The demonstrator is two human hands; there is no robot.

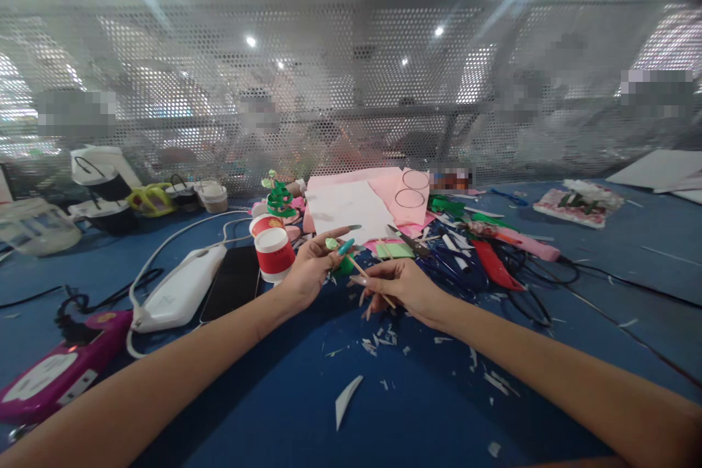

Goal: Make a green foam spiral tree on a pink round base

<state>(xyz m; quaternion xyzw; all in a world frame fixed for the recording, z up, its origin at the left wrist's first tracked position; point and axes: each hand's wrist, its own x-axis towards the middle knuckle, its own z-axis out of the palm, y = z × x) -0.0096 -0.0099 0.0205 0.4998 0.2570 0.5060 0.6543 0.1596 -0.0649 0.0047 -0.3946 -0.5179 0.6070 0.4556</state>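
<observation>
Left hand (311, 267): a small green piece (332, 243) is pinched.
Right hand (404, 285): a teal-tipped stick (359, 267) is held.
Bench (263, 395): white scraps (348, 398) are scattered.

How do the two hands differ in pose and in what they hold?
The left hand has fingers stretched out, holding a green paper piece; the right hand has fingers curled down, gripping a thin stick with a teal tip. The left hand is next to the red cup; the right hand is nearer the scissors. Both are above the blue table.
</observation>
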